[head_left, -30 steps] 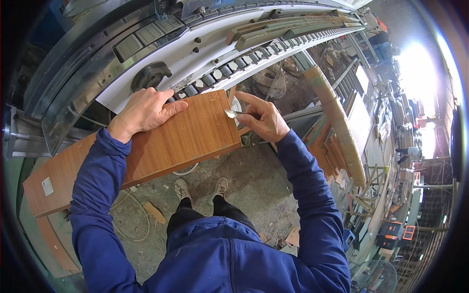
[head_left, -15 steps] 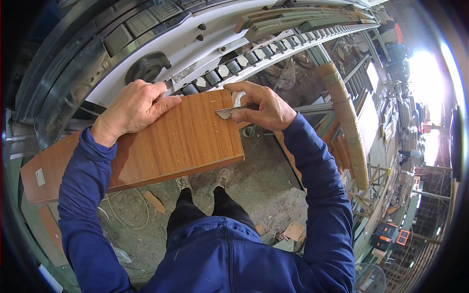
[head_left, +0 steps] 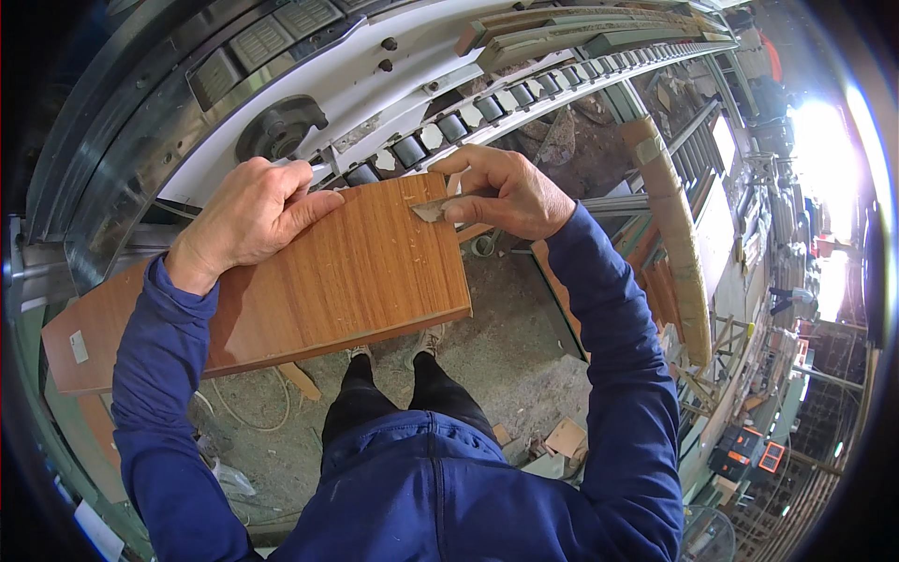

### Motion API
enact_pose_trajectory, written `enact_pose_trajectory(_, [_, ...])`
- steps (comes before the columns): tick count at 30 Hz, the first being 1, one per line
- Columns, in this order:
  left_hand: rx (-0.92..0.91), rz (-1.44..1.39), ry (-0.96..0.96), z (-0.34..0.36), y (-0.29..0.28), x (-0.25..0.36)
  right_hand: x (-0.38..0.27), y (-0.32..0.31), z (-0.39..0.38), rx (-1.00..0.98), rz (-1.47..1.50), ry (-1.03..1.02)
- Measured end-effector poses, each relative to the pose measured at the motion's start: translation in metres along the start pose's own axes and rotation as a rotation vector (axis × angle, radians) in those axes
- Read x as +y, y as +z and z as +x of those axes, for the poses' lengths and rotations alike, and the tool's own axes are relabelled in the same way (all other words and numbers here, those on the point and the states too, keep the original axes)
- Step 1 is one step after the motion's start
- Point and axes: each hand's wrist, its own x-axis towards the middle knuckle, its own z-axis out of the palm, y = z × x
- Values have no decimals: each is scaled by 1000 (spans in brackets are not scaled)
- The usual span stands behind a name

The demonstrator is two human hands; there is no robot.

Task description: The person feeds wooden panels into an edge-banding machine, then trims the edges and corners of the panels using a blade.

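A long wood-grain board (head_left: pixel 328 262) lies in front of me, its squared right end near my right hand. My left hand (head_left: pixel 248 211) is closed over the board's far edge, thumb on the top face and fingers mostly hidden beyond it. Between the thumb and fingers of my right hand (head_left: pixel 510 192) is a small flat metal blade (head_left: pixel 429 211) with a slanted tip. It lies against the top face close to the right end. Small pale shavings (head_left: pixel 415 242) are scattered beside the blade.
Beyond the board runs a conveyor with a row of rollers (head_left: pixel 452 126) beside a white machine frame (head_left: pixel 365 80). Long boards (head_left: pixel 562 37) are stacked at the far side. A wrapped padded beam (head_left: pixel 679 244) stands to the right. Offcuts (head_left: pixel 567 437) lie on the floor.
The blade has turned so that it slants more across the board, and my right hand has shifted slightly with it. More shavings show beside it. My left hand keeps its hold.
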Motion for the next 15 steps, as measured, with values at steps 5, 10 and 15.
enact_pose_trajectory(5, [6,7,15,3,0,3,17,-4,9,-28,164,-27])
enact_pose_trajectory(10, [-30,20,-6,2,-3,3,-4,-8,-2,-82,75,41])
enact_pose_trajectory(15, [-1,4,22,3,-1,4,17,-6,6,-48,58,-40])
